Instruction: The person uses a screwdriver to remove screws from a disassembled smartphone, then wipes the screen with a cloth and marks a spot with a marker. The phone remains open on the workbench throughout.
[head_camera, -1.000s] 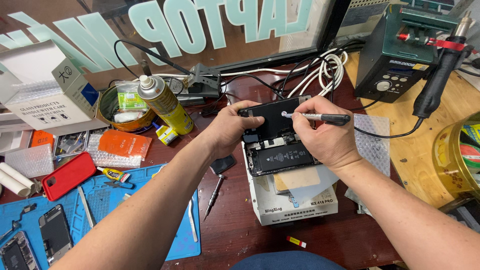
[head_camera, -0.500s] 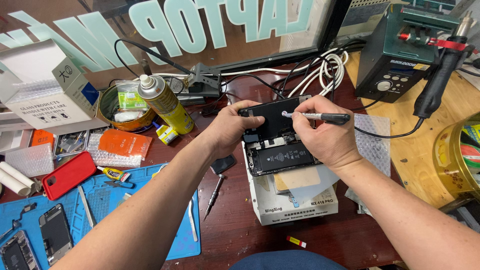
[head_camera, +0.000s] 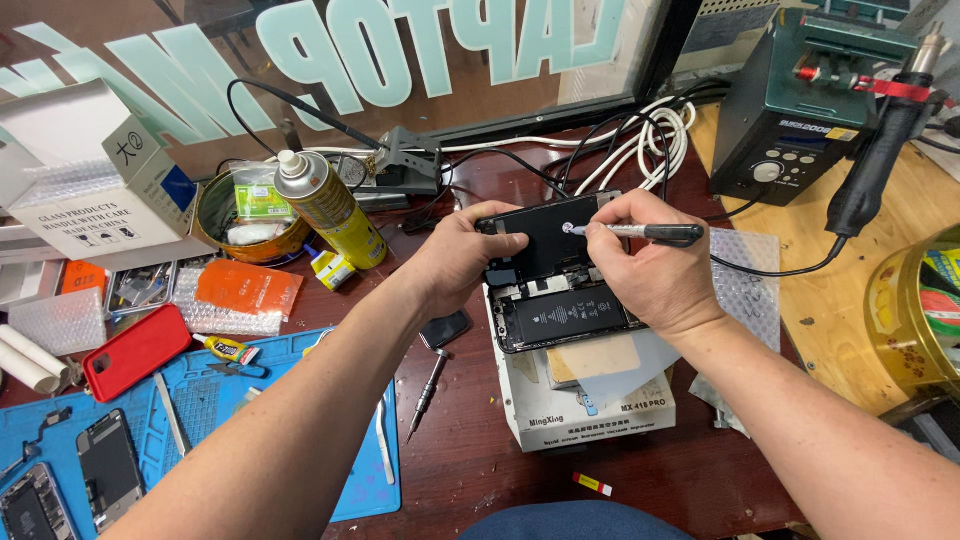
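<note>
Beside phone's (head_camera: 560, 290) edge, screwdriver (head_camera: 640, 232), both hands.

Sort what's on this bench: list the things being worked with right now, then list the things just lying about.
In use:
left hand steadying the lifted screen
right hand holding the screwdriver
opened phone
white box under the phone

Lying about:
spray can
red phone case
loose screwdriver
blue mat
tweezers
hot-air station
</note>
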